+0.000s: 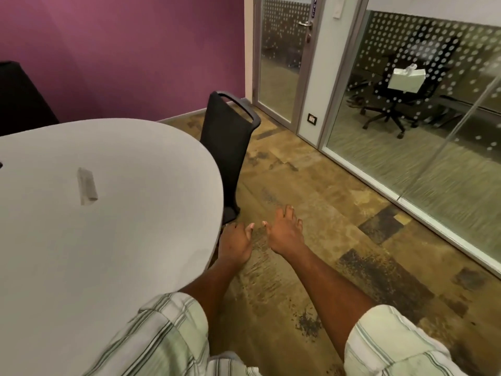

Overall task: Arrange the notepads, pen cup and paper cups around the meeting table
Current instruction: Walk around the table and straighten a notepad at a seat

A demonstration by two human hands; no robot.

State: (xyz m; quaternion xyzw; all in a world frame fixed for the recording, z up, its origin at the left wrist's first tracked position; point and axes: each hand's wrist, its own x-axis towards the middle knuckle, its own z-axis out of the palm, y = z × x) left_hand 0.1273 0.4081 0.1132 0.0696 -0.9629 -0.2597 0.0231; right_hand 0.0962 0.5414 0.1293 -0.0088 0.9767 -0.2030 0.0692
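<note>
Reaching forward beside the meeting table [151, 240], both hands empty.

Item 1, left hand [235, 241]: just off the table's rim, thumb out, fingers loosely curled toward the edge, holding nothing that shows.

Item 2, right hand [286, 234]: over the floor [339, 213], fingers spread and relaxed, holding nothing.

Item 3, meeting table: pale, rounded top. One small grey piece [87, 189] lies flat on it, well in from the rim; what it is cannot be told.

Item 4, notepads, pen cup, paper cups: none in view, neither on the table nor in either hand.

Item 5, chair [227, 150]: black, pushed in against the table's far curve, near the left hand.

Item 6, surroundings: purple wall [122, 50], door [284, 63], glass wall [433, 158]; beyond the glass an office chair [401, 104] carrying a white box [406, 80].

Stage, as judged: nothing is set out yet, and the supplies must first be found and fetched.

Hazards, as judged: the left hand sits close to the rim and the chair, so a quick move could knock either. Paper cups are light and tip easily if put down near this curved edge. Notepads could slide on the smooth top. The grey piece may get in the way of a place setting if left there.
</note>
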